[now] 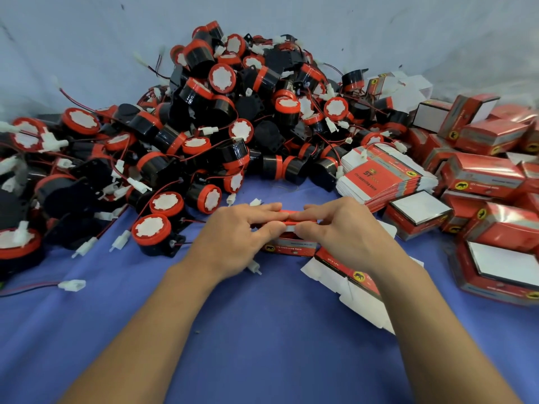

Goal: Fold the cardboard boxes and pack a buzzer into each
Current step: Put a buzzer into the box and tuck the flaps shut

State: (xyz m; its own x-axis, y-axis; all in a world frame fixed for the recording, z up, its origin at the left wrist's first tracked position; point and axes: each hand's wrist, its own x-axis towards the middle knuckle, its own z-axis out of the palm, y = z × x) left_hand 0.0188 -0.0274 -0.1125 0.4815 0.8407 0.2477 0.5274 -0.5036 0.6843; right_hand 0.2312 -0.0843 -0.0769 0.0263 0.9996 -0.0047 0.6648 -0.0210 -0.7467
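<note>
Right now your left hand (pixel 233 240) and right hand (pixel 347 234) meet over the small red cardboard box (pixel 288 247) on the blue-clothed table (pixel 262 330) — fingers curled, pinching its top edge. Just behind lies the heap of round black-and-red buzzers (pixel 233 112).

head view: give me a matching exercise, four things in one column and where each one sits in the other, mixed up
Things:
1. buzzer pile
2. flat stack
3. folded boxes
4. held box

Places:
a. heaped at the far right
b. between the left hand and the right hand
c. behind the hands, from the left edge to the centre
d. at the right edge of the buzzers, next to the folded boxes

Pairs: 1-c, 2-d, 3-a, 4-b
</note>
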